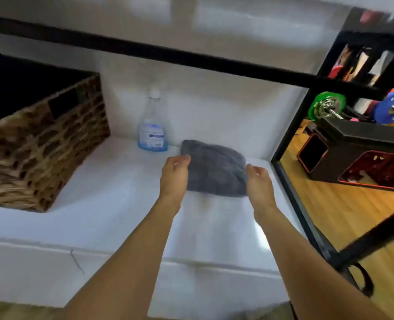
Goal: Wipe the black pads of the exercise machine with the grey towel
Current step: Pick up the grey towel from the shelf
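Wiping has not begun, as far as the head view shows. The towel (214,169) lies folded as a soft grey bundle on the white surface (99,192), just between the two hands. The left hand (175,174) is at the towel's left edge; its fingers (184,158) are loosely curled and their tips touch the cloth. The right hand (259,181) is at the right edge, its fingers (251,168) also a little curled and lying against the cloth. The picture is blurred here, so I cannot tell if either hand pinches the towel or only touches it. The towel seems to rest on the surface, not lifted.

Beyond the left fingers, near the towel's far-left corner, stands a spray bottle (153,125) with blue liquid. Further left of these fingers, well apart, is a woven basket (41,144). To the right of the right fingers, past a black frame (290,139), there is black equipment (357,144) with red edges on a wooden floor (329,204), and a barbell (327,108) with a green plate. Whether this equipment is the machine with the pads, I cannot say.

My judgement is that the task is at its very first step, taking the towel. Everything else is left: to lift the towel, to carry it to the machine, and to wipe each pad. No pad is near the fingers now.
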The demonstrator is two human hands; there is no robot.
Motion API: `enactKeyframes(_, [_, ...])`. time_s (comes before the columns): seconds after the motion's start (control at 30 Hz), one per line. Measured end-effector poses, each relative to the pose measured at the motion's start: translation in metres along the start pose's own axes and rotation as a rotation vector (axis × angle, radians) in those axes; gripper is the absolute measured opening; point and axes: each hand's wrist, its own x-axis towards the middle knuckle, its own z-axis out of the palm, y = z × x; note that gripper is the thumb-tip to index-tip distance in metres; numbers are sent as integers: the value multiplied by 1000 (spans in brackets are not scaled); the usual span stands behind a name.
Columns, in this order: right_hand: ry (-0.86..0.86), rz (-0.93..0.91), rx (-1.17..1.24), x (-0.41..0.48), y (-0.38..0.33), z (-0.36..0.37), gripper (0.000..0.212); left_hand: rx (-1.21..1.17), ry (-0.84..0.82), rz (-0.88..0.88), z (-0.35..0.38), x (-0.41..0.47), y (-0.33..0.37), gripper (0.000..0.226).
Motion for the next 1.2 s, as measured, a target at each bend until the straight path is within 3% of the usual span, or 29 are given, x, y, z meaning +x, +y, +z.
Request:
enactKeyframes(0.1, [33,42,-60,49,12,16,54,181,61,55,16,38,-11,28])
enactKeyframes(0.17, [-2,105,-67,72,15,24,64,282,96,63,21,55,-15,47])
enactKeyframes(0.27, [-81,177,-70,76,5,28,66,351,31,-15,26,61,-5,66])
enactKeyframes(0.37, [-155,181,-34,55,-9,24,59,280,-50,-99,20,42,11,57])
enactKeyframes(0.47, [-150,135,43,4,-25,3,28,158,-18,-95,-1,-3,30,41])
enactKeyframes(0.6, [-180,131,186,-105,-69,-50,8,99,5,20,-37,-100,72,33])
enactKeyframes(0.83, [-149,113,313,-318,-163,-179,10,232,-19,225,-78,-307,194,16])
enactKeyframes(0.93, [-77,47,366,-394,-203,-250,13,269,-56,320,-70,-396,256,19])
enactKeyframes(1.03, [-27,-34,424,-461,-233,-331,31,223,-131,383,-50,-486,302,28])
enactKeyframes(1.2, [119,-195,410,-560,-230,-481,35,140,-243,485,10,-643,322,36])
